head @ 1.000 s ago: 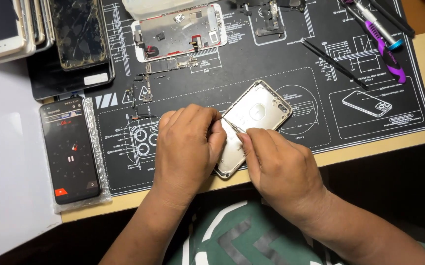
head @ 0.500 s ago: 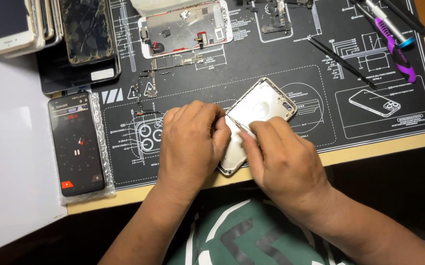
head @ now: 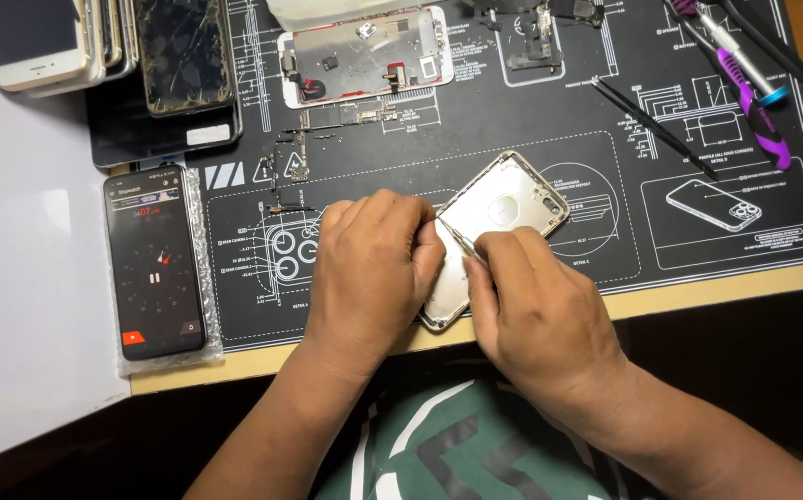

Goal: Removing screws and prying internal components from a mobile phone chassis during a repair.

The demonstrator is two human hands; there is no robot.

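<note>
A person's left hand (head: 371, 268) pressed down on the near half of a silver phone shell (head: 494, 218), which lay slanted on a black repair mat (head: 531, 130) near its front edge, while the right hand (head: 536, 310) pinched thin metal tweezers (head: 455, 239) closed between thumb and fingers, their tips angled into the shell beside the left thumb. Work this fine seemed best done with the shell pinned flat, the tweezers kept low and the wrists braced on the mat, so that a small part could not spring loose. What the tips touched was hidden between the two hands, and the shell's lower part lay under the left palm. To the left, a dark phone (head: 153, 261) with a timer display rested on bubble wrap. A stripped phone frame (head: 364, 54) lay at the mat's far side, with stacked phones (head: 68, 42) and purple-handled tools (head: 753, 88) cut off by the top edge. Small parts (head: 295, 153) beside the frame were too tiny to identify.
</note>
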